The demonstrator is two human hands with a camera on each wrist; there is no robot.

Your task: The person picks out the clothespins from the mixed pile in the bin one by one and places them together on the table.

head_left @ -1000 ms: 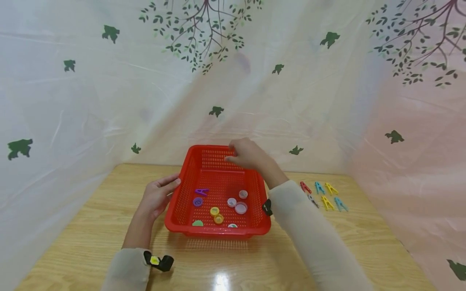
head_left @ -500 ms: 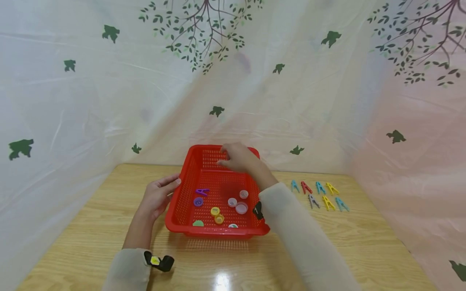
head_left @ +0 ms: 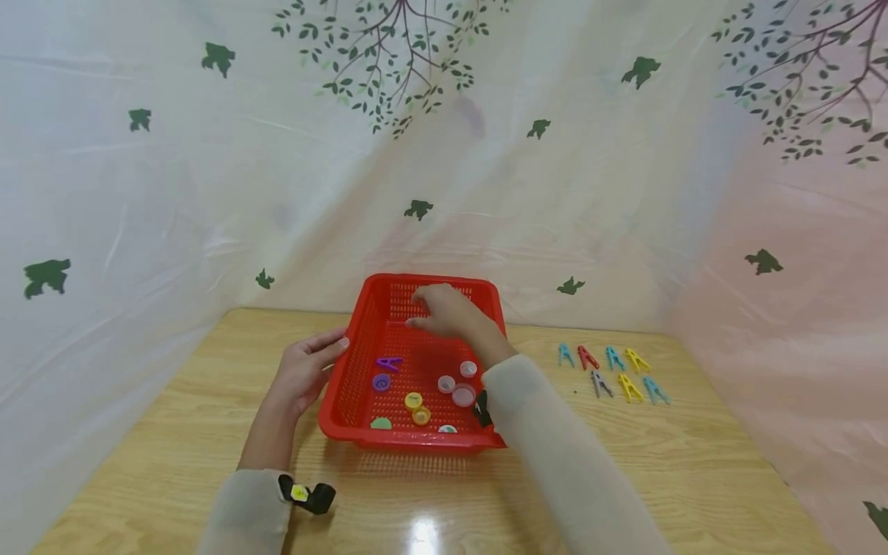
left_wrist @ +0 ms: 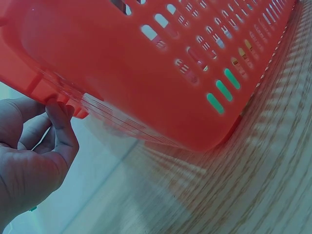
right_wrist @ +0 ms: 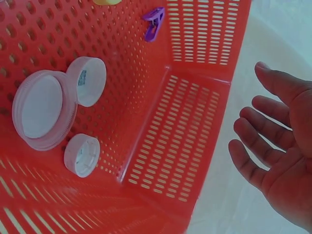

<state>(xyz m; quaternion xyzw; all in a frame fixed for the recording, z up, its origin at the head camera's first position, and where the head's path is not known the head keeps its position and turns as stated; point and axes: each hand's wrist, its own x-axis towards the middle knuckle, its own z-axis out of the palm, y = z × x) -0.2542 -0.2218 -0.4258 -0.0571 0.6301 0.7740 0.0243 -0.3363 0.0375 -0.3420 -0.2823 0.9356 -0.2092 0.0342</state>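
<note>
My left hand (head_left: 301, 378) holds the left rim of a red plastic basket (head_left: 409, 439), its thumb and fingers pinching the rim in the left wrist view. Over the far part of the basket, my right hand (head_left: 444, 312) hangs with loosely bent fingers and nothing in them. A purple clothespin (head_left: 389, 363) lies on the basket floor near a purple bottle cap (head_left: 381, 382). Two yellow caps (head_left: 417, 409) sit side by side closer to the front. Three whitish caps (right_wrist: 45, 109) are grouped on the right. A green cap (head_left: 381, 423) is partly hidden by the front wall.
Several clothespins lie in two rows on the wooden table (head_left: 624, 462) right of the basket: a red clothespin (head_left: 587, 358), a grey clothespin (head_left: 600, 384), a yellow clothespin (head_left: 630, 388) and a blue clothespin (head_left: 655, 390) among them. A patterned curtain (head_left: 333, 193) hangs behind.
My right hand has moved left and nearer, further over the basket. A blue clothespin at the left of the rows, hidden by the right arm before, now shows. My left hand stays on the rim.
</note>
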